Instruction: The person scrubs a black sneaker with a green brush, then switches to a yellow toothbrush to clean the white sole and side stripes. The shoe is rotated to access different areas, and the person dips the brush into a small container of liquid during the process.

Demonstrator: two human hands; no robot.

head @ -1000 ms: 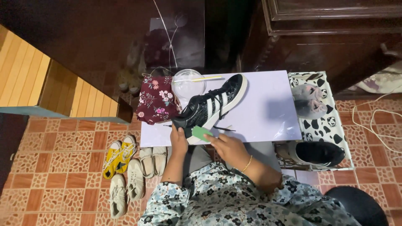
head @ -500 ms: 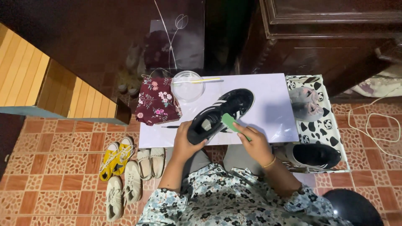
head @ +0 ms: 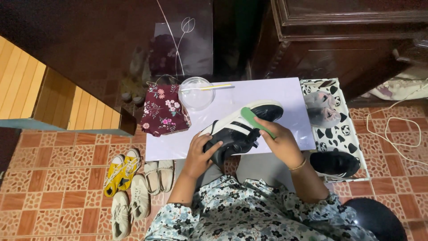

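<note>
My left hand grips the heel end of a black sneaker with white stripes, held on its side over the near edge of a pale lilac table. My right hand holds a green brush laid against the shoe's white sole near the toe.
On the table stand a clear bowl with a yellow stick across it and a maroon flowered cloth. To the right, a cow-patterned rack holds grey slippers and the other black sneaker. Yellow and white shoes lie on the tiled floor at left.
The sneaker was turned from sole-up to lying on its side. My right hand with the green brush shifted up along the sole toward the toe.
</note>
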